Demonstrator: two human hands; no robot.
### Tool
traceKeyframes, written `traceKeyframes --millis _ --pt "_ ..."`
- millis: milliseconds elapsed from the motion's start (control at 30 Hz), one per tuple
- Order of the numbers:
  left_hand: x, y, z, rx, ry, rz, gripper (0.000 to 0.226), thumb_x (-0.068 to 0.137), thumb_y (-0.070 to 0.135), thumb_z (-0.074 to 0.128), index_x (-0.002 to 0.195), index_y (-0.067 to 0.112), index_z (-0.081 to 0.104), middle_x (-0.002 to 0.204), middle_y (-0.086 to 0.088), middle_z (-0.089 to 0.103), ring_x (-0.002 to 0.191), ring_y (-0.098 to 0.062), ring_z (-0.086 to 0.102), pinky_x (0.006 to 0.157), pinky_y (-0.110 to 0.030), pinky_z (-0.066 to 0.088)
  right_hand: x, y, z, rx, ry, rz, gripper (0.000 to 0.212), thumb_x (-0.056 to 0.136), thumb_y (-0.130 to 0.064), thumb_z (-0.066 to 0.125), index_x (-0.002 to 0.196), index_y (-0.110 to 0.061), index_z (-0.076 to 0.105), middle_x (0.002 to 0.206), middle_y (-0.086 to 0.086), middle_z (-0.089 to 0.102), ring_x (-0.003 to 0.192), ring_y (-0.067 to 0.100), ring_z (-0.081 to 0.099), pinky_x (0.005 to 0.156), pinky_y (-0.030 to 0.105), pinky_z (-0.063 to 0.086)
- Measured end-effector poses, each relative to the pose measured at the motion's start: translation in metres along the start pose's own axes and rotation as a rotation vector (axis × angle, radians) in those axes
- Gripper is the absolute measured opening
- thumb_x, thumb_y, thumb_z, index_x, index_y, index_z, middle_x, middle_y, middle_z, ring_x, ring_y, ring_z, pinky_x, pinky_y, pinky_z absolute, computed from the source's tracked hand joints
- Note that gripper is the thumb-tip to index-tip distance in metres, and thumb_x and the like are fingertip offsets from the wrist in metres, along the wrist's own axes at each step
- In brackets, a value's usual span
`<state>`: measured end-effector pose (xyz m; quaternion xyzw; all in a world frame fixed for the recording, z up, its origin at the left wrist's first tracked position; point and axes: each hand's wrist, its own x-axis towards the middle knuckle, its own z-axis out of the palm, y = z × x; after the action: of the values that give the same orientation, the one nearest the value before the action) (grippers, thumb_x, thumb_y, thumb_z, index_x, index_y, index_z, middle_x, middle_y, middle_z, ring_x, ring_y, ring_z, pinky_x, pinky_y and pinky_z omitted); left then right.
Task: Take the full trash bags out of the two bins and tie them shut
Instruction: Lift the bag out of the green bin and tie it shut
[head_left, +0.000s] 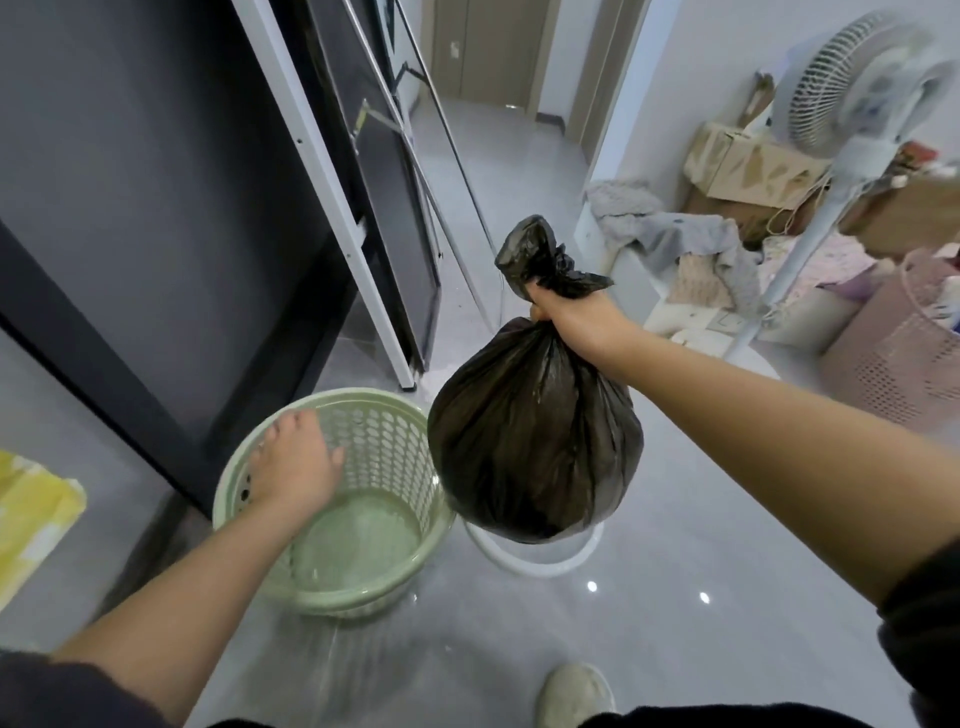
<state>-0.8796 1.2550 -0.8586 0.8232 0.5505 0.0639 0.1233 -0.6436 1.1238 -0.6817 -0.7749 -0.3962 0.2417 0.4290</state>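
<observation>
The right hand (566, 317) is closed in a fist round the gathered neck of 1 black trash bag (535, 441), fingers and thumb wrapped tight. The bag's crumpled top sticks up above the fist; whether it is knotted I cannot tell. Below the fist the bag hangs full and round in the air, clear of the floor, just to the right of the green bin (332, 597) and nearly brushing that bin's right rim.

The left hand (296, 457) is open, palm down, its fingers loosely spread and holding nothing. It lies over the far left part of the green bin's rim. The hand is blurred, so I cannot tell whether the fingertips touch the plastic. The bin stands upright on the grey floor (675, 597), and its perforated wall and bare bottom show, with no bag inside.

Under the hanging bag a white curved rim (540, 569) shows on the floor; what it belongs to is hidden by the bag.

To the left of the green bin stands a dark panel (156, 208), and a yellow thing (31, 519) shows at the left edge. At the far right are a white fan (862, 88), a pink basket (893, 358), cardboard boxes (753, 166) and grey cloth (670, 228). A pale slipper (576, 691) shows at the near edge.
</observation>
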Motion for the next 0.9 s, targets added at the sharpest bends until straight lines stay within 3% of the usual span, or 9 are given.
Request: traceKeyframes --millis 167,333,400,467,500,633,733,800,900 --pt "0.003 0.086 0.012 -0.099 -0.036 0.281 0.046 0.089 0.031 0.053 0.13 0.011 0.043 0.131 -0.008 0.046 0.123 -0.028 0.042 0.099 -0.043 0.038 0.005 0.041 -0.023 0.04 0.064 0.079 0.028 0.096 -0.034 0.048 0.079 -0.011 0.049 0.081 0.009 0.05 0.075 0.016 0.044 0.069 0.031 0.034" --pt "0.01 0.154 0.038 -0.057 -0.052 0.448 0.027 0.089 0.02 0.048 0.114 0.012 0.054 0.115 -0.005 0.056 0.107 -0.025 0.051 0.088 -0.037 0.042 0.012 0.087 -0.047 0.055 0.128 0.191 0.033 0.093 -0.041 0.051 0.071 -0.016 0.054 0.085 0.006 0.059 0.082 0.019 0.053 0.088 0.035 0.044" --pt "0.011 0.174 0.051 -0.054 -0.093 0.454 0.028 0.089 0.017 0.046 0.114 0.01 0.055 0.115 -0.007 0.058 0.105 -0.027 0.054 0.084 -0.037 0.043 0.013 0.104 -0.057 0.064 0.138 0.216 0.037 0.094 -0.039 0.05 0.084 -0.006 0.06 0.089 0.007 0.06 0.078 0.015 0.056 0.084 0.025 0.046" --pt "0.01 0.19 0.066 -0.036 -0.167 0.432 0.028 0.09 0.015 0.045 0.116 0.009 0.054 0.118 -0.008 0.057 0.105 -0.028 0.055 0.082 -0.036 0.043 0.011 0.121 -0.065 0.081 0.151 0.232 0.036 0.096 -0.036 0.049 0.091 -0.003 0.061 0.087 0.007 0.058 0.069 0.009 0.054 0.063 0.01 0.042" --pt "0.01 0.196 0.076 -0.016 -0.211 0.414 0.028 0.09 0.015 0.044 0.116 0.009 0.054 0.119 -0.008 0.055 0.105 -0.029 0.055 0.081 -0.036 0.043 0.011 0.131 -0.068 0.073 0.153 0.244 0.032 0.096 -0.035 0.048 0.089 -0.007 0.059 0.086 0.007 0.057 0.068 0.011 0.051 0.058 0.012 0.04" --pt "0.013 0.208 0.126 0.058 -0.376 0.289 0.027 0.089 0.015 0.046 0.112 0.008 0.058 0.117 -0.011 0.058 0.104 -0.03 0.058 0.082 -0.036 0.047 0.015 0.184 -0.071 0.002 0.182 0.312 0.034 0.094 -0.038 0.049 0.081 -0.007 0.056 0.085 0.012 0.06 0.085 0.026 0.06 0.07 0.03 0.042" --pt "0.015 0.2 0.171 0.093 -0.485 0.125 0.032 0.089 0.016 0.047 0.118 0.008 0.058 0.12 -0.011 0.06 0.108 -0.029 0.06 0.084 -0.034 0.048 0.017 0.224 -0.071 -0.042 0.221 0.404 0.048 0.094 -0.038 0.05 0.102 0.007 0.061 0.107 0.024 0.066 0.107 0.039 0.058 0.087 0.042 0.049" --pt "0.014 0.19 0.197 0.09 -0.546 0.005 0.035 0.088 0.018 0.049 0.12 0.006 0.057 0.123 -0.012 0.059 0.112 -0.029 0.059 0.087 -0.033 0.048 0.018 0.248 -0.067 -0.105 0.203 0.441 0.047 0.095 -0.035 0.046 0.107 0.008 0.059 0.098 0.025 0.064 0.09 0.037 0.06 0.076 0.04 0.048" --pt "0.017 0.18 0.233 -0.006 -0.616 -0.182 0.043 0.084 0.019 0.053 0.123 0.001 0.053 0.126 -0.016 0.057 0.114 -0.031 0.058 0.092 -0.035 0.049 0.021 0.286 -0.056 -0.142 0.178 0.451 0.035 0.096 -0.026 0.045 0.091 0.007 0.057 0.076 0.008 0.053 0.07 0.019 0.046 0.063 0.027 0.031"
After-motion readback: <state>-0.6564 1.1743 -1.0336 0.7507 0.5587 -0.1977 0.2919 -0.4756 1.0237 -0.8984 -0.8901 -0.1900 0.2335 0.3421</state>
